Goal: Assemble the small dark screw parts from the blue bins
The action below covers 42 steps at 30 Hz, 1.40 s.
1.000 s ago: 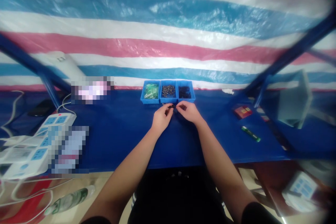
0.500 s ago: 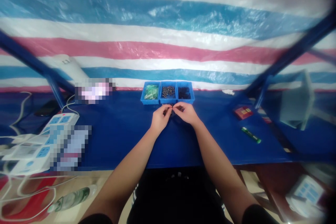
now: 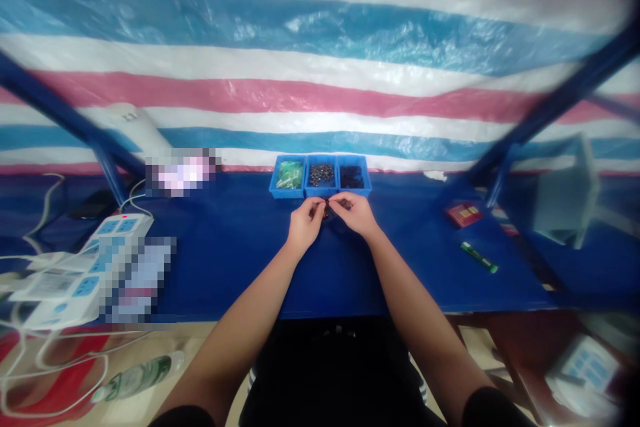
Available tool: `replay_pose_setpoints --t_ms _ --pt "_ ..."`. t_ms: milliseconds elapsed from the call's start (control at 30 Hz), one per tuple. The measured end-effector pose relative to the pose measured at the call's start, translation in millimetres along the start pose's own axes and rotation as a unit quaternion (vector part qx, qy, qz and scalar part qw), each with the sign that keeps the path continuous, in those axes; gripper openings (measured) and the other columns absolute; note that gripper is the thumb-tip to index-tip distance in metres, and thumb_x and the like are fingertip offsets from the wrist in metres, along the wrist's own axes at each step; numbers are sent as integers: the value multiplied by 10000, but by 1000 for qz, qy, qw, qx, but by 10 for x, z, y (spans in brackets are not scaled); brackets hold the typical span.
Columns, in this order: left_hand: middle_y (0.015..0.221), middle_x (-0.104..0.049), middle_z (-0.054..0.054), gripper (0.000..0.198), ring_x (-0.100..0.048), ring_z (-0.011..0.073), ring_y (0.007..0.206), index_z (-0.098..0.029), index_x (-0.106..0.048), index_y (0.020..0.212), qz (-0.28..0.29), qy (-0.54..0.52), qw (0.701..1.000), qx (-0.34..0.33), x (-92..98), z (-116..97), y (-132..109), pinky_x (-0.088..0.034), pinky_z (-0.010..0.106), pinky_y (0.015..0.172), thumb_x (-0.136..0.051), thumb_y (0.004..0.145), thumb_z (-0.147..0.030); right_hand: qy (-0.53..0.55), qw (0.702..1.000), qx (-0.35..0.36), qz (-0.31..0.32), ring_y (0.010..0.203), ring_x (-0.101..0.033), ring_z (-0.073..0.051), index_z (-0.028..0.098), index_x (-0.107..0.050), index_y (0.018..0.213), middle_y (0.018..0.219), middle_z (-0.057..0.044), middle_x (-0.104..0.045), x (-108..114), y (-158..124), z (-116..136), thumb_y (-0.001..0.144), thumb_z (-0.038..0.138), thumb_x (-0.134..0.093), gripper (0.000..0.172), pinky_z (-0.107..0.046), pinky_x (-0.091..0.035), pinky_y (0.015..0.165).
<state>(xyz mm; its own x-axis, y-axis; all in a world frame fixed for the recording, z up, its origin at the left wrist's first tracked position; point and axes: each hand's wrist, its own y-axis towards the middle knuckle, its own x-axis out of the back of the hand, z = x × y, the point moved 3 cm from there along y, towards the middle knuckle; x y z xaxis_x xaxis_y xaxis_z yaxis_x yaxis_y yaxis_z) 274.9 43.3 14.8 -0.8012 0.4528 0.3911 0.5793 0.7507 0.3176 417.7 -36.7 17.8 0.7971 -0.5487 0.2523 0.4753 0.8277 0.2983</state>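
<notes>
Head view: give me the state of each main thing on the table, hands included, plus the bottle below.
Left hand: pinching a small dark piece.
Right hand: pinching at the same piece.
Left bin: open-topped, holding green packets.
Middle bin: open-topped, holding small pieces.
Right bin: open-topped, holding dark pieces.
Power strip: whether powered, unclear.
Red box: lying flat.
Green tube: lying down.
Bottle: on its side.

Glossy, wrinkled plastic sheeting (image 3: 320, 20), smooth plastic bins (image 3: 287, 194), metallic-looking small parts (image 3: 321, 175)
</notes>
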Motion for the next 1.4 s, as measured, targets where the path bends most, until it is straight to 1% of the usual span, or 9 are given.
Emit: replay_pose_setpoints --t_ms 233,433,567,700,900,1000,1133,1300,1400 --pt "687 -661 -9 278 -631 132 625 -199 -643 911 1 21 1000 -2 10 4 13 -486 247 662 -491 929 -430 -9 1000 4 2 755 -677 -176 198 -717 942 912 -60 -740 -21 -16 31 801 385 -644 244 -299 -524 675" --pt "733 -690 -6 258 -656 138 662 -208 -637 1010 2 4 1000 7 12 4 4 -496 249 688 -534 909 -422 10 1000 -6 4 773 -677 -174 194 -718 948 908 -60 -738 -22 -20 9 809 395 -645 255 -297 -533 705" --pt "705 -675 -17 226 -640 125 632 -206 -630 963 1 17 1000 -1 14 -4 8 -482 235 668 -528 914 -401 22 1000 -2 5 763 -675 -167 191 -718 963 905 -61 -737 -40 -21 14 808 380 -650 254 -290 -533 701" --pt "664 -649 -22 267 -626 122 620 -194 -629 895 4 20 1000 -5 16 -21 6 -475 234 668 -471 942 -404 32 999 1 8 762 -678 -170 182 -719 952 902 -66 -738 -51 -16 12 796 380 -662 258 -301 -541 720" --pt "703 -671 -21 246 -647 133 648 -206 -624 1002 -3 -2 1000 2 20 -15 1 -489 243 681 -529 911 -414 28 1000 -5 6 750 -679 -177 185 -725 920 883 -67 -739 -46 -18 8 793 383 -665 243 -304 -541 695" --pt "687 -662 -22 236 -634 128 629 -203 -624 948 3 10 1000 -4 14 -5 7 -481 240 668 -516 918 -410 28 1000 -2 6 745 -677 -173 185 -727 926 879 -65 -738 -51 -19 15 797 373 -664 236 -297 -537 687" --pt "669 -647 -20 288 -612 126 610 -193 -627 875 13 16 1000 -8 9 -3 6 -475 238 657 -467 940 -423 33 999 4 2 743 -677 -170 180 -727 934 883 -67 -738 -55 -23 15 797 361 -668 235 -294 -533 692" --pt "728 -680 -14 242 -647 132 657 -204 -626 992 3 1 1000 -3 2 -12 -12 -487 240 686 -517 919 -407 36 999 0 -7 741 -678 -175 179 -726 916 865 -65 -737 -57 -21 13 794 366 -671 230 -295 -533 682" --pt "707 -672 -22 218 -642 126 640 -209 -620 987 -4 2 1000 -4 -2 -11 -12 -484 236 678 -520 919 -391 40 999 3 -5 731 -680 -175 178 -724 917 862 -65 -738 -71 -16 8 791 366 -676 231 -294 -536 675"
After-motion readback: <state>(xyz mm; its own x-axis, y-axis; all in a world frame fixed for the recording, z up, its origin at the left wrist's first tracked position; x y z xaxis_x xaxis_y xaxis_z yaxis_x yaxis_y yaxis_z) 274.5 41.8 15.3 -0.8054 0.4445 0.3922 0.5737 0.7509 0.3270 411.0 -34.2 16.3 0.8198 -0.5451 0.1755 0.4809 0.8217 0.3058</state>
